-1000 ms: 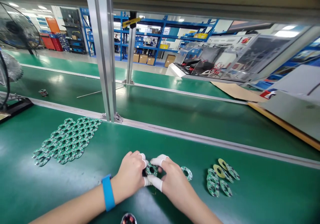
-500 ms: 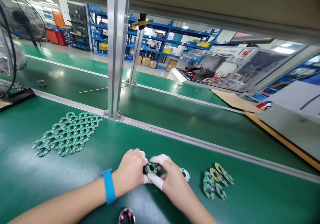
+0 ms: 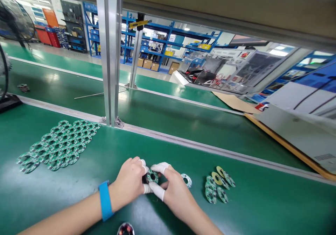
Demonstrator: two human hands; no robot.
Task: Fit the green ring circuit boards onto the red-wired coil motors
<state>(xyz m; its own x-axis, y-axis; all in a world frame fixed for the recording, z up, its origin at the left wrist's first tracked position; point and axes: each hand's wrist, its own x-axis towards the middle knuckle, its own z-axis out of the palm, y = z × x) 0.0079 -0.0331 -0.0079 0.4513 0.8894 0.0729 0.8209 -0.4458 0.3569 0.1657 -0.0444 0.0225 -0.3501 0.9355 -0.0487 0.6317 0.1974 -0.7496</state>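
A green ring-shaped circuit board (image 3: 152,176) is held upright between both hands, over a dark part mostly hidden by the fingers. My left hand (image 3: 132,179), with white finger cots and a blue wristband (image 3: 105,200), closes round the left side of it. My right hand (image 3: 173,186), also in white finger cots, pinches the board's edge with thumb and forefinger. A white ring (image 3: 186,180) lies just right of my right hand. Near the bottom edge of the view sits a round part with copper-coloured windings (image 3: 125,229), partly cut off.
Many ring boards (image 3: 61,142) lie in overlapping rows at the left. Several loose ring boards (image 3: 210,189) lie at the right. A metal post (image 3: 109,60) rises from the metal rail (image 3: 183,146) behind the hands. A fan (image 3: 13,21) stands far left.
The whole view has shifted, so the table and its contents appear further left. Both hands keep nearly the same hold on the board.
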